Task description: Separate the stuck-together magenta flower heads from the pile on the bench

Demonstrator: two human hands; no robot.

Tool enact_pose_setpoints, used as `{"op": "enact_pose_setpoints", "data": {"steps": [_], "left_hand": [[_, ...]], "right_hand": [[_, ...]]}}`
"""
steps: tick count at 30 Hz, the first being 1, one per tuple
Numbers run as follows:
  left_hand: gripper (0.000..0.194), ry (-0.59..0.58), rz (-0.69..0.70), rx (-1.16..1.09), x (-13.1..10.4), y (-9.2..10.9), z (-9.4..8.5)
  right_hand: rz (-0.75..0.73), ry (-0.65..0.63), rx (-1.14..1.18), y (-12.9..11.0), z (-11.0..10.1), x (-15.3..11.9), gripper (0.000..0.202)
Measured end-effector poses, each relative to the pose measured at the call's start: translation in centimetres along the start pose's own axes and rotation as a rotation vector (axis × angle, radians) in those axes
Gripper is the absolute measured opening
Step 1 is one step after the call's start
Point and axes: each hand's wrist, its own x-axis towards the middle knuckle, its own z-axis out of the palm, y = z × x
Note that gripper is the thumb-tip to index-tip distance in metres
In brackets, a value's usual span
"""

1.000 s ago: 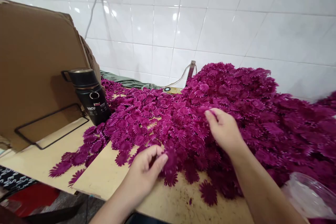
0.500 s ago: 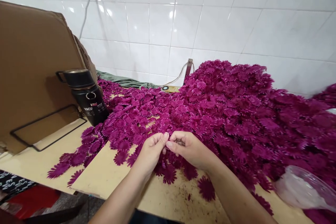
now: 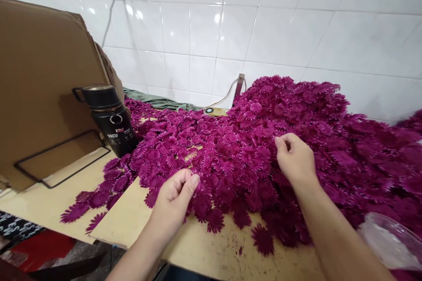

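My left hand (image 3: 174, 195) is closed in a pinch above the near edge of the pile, with a magenta flower piece (image 3: 197, 177) partly showing between thumb and forefinger. Further right and higher, my right hand (image 3: 296, 158) hangs over the pile, thumb and fingertips pressed together. Whatever it holds, if anything, is too small to make out. Below and around both hands spreads a big heap of magenta flower pieces (image 3: 231, 158) with narrow, fringed petals. One loose flower (image 3: 263, 239) lies on the board in front of the heap.
A black vacuum bottle (image 3: 110, 120) stands at the left beside a large cardboard box (image 3: 42, 83) and a black wire frame (image 3: 59, 149). A clear plastic tub (image 3: 385, 241) sits at the lower right. Behind is a white tiled wall (image 3: 204, 26).
My hands have parted. The right one has moved up and right over the heap, while the left has shifted a little left with the flower piece.
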Motion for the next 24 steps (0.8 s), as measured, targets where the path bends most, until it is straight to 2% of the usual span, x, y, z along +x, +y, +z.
{"op": "enact_pose_setpoints", "data": {"steps": [2, 3, 6, 9, 12, 15, 19, 24], "left_hand": [[0.038, -0.04, -0.047, -0.023, 0.1, 0.2, -0.3], [0.036, -0.068, -0.064, -0.039, 0.3, 0.2, -0.3], [0.03, -0.156, -0.073, -0.081, 0.6, 0.2, 0.4], [0.027, -0.19, -0.07, -0.065, 0.8, -0.1, 0.9], [0.029, -0.179, -0.057, -0.038, 1.0, -0.4, 1.1], [0.033, -0.2, -0.053, -0.034, 1.2, -0.7, 1.2], [0.037, -0.25, -0.132, -0.07, 1.3, -0.8, 1.4], [0.038, -0.267, -0.222, -0.188, 1.1, -0.8, 0.9]], "right_hand": [[-0.073, -0.062, 0.035, 0.6, 0.0, 0.1, 0.012], [-0.126, -0.093, 0.067, 0.5, 0.2, -0.3, 0.016], [-0.266, -0.198, 0.144, -1.3, 0.6, -2.7, 0.03], [-0.297, -0.377, 0.218, -3.6, 0.3, -5.3, 0.019], [-0.298, -0.494, 0.278, -5.0, -0.2, -6.8, 0.014], [-0.228, -0.651, 0.391, -5.3, 0.0, -7.3, 0.007], [-0.022, -0.938, 0.664, -5.0, 0.7, -6.9, 0.007], [0.091, -1.055, 0.851, -4.2, 1.1, -6.5, 0.018]]}}
